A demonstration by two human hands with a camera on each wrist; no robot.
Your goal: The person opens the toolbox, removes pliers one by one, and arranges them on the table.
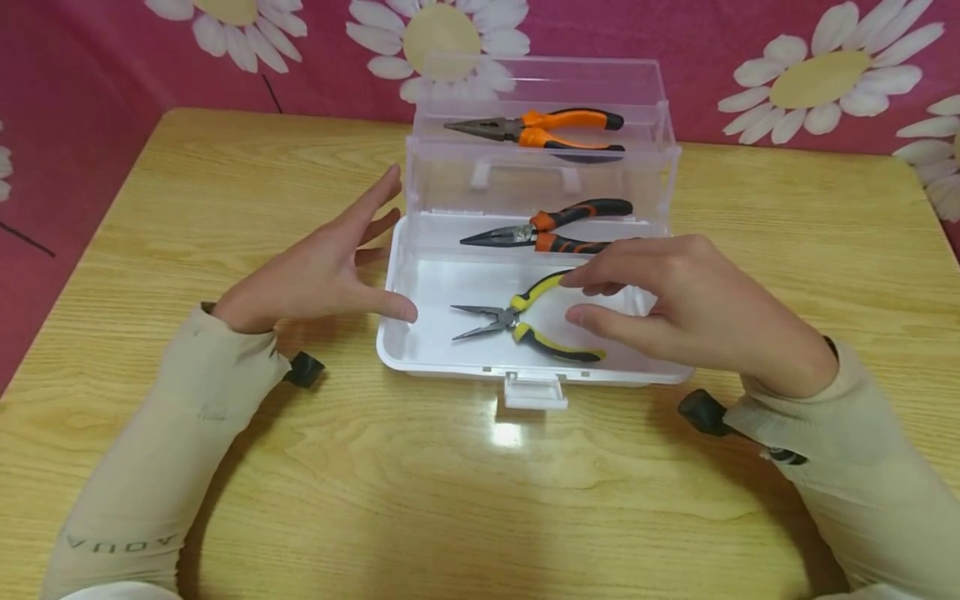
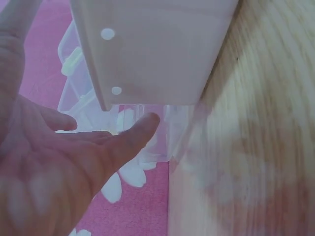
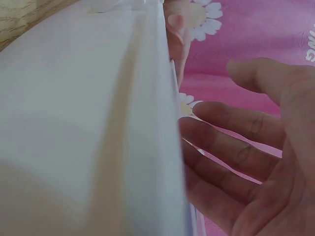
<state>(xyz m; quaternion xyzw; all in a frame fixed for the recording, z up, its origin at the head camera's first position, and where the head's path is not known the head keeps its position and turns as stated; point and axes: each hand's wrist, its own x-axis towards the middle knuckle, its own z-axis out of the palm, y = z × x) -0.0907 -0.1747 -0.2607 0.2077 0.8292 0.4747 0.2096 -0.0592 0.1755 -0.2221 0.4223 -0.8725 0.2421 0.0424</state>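
Note:
Yellow-and-black needle-nose pliers (image 1: 507, 317) lie with parted jaws in the white base of a toolbox (image 1: 438, 368). Over their handles hovers my right hand (image 1: 675, 292), thumb and fingers apart; whether a fingertip touches the upper handle I cannot tell. The right wrist view shows nothing between these fingers (image 3: 236, 125). At the box's left end, my left hand (image 1: 322, 271) is spread, its thumb over the rim and the other fingers outside. Orange-and-black needle-nose pliers (image 1: 543, 222) rest in a clear tray behind, partly hidden by my right hand. Another orange-handled pair (image 1: 513, 129) lies higher up.
The box's clear upper tiers (image 1: 442, 179) stand raised at the back. A white latch (image 1: 536, 392) hangs at the front. Wooden table (image 1: 420, 500) surrounds the box, and a pink daisy-patterned cloth (image 1: 600, 29) is behind it.

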